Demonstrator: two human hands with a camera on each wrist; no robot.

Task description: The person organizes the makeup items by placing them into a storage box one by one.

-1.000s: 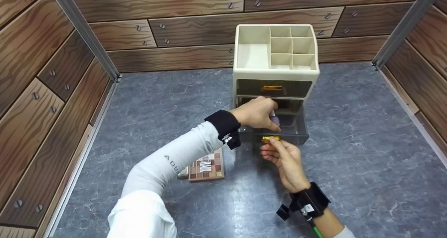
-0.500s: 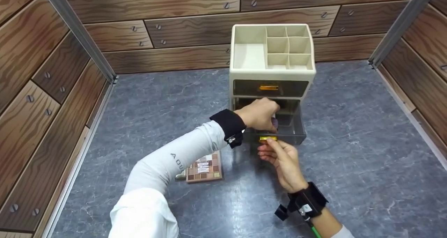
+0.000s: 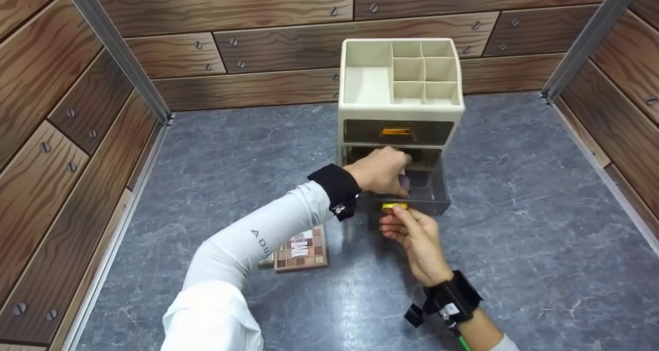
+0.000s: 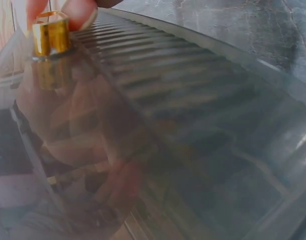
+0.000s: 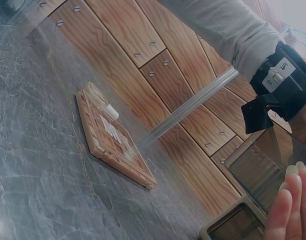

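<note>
A cream organizer (image 3: 401, 111) stands near the back wall in the head view, with its lower clear drawer (image 3: 435, 183) pulled out. My left hand (image 3: 383, 171) reaches down into that drawer and holds a small purple item (image 3: 404, 182) with a whitish part. The hand covers most of it, so its kind is hard to tell. My right hand (image 3: 419, 238) pinches the gold handle (image 3: 395, 206) on the drawer's front between thumb and fingers. In the left wrist view, fingertips touch this gold handle (image 4: 52, 37) above the see-through drawer front.
An eyeshadow palette (image 3: 304, 250) lies on the grey marbled surface left of the hands, partly under the left forearm. A small object (image 5: 109, 111) with a white cap lies by it. The upper drawer (image 3: 396, 131) is closed. Wood-patterned walls enclose the area.
My left hand has sunk slightly lower in the drawer with the purple item, which is now more hidden. The right hand keeps its hold on the handle. The head view shifted slightly.
</note>
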